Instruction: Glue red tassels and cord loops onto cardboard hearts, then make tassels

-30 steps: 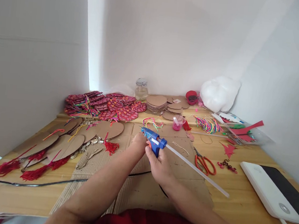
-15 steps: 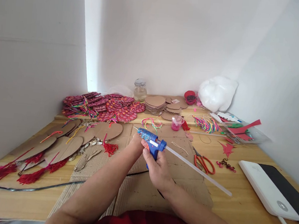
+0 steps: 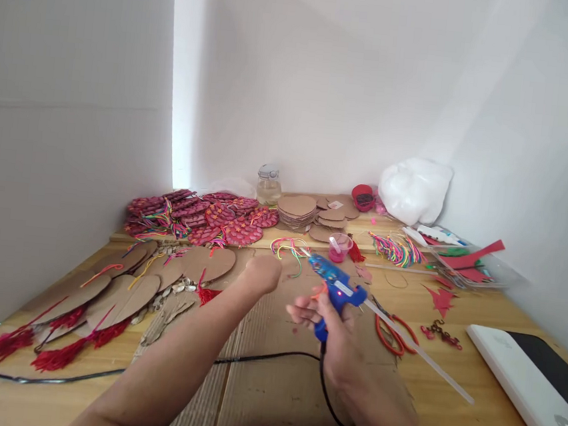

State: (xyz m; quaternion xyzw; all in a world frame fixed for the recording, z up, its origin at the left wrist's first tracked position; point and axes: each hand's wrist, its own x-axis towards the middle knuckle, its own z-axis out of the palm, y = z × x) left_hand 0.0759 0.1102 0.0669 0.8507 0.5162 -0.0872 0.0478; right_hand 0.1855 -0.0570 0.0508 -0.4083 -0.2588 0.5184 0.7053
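In the head view my right hand point(image 3: 336, 325) grips a blue hot glue gun point(image 3: 341, 291) by its handle, with some fingers spread in front of the trigger. The nozzle points to the upper left, and a long clear glue stick point(image 3: 421, 353) juts from the back. My left hand point(image 3: 262, 274) is over the cardboard mat point(image 3: 273, 326), left of the gun and apart from it; its fingers do not show. Closest to it are a cardboard oval with a red tassel point(image 3: 209, 263) and loose neon cords point(image 3: 290, 248).
Pink decorated pieces point(image 3: 235, 225), a lidded jar point(image 3: 268, 188) and stacked cardboard ovals point(image 3: 296, 211) line the back. To the right are orange-handled scissors point(image 3: 396, 338), a plastic tray point(image 3: 479, 275) and a white device point(image 3: 513, 382). A black cord point(image 3: 270, 358) crosses the mat.
The glue gun and my right hand have moved right and slightly down, away from my left hand, which was against the gun. The view has shifted slightly.
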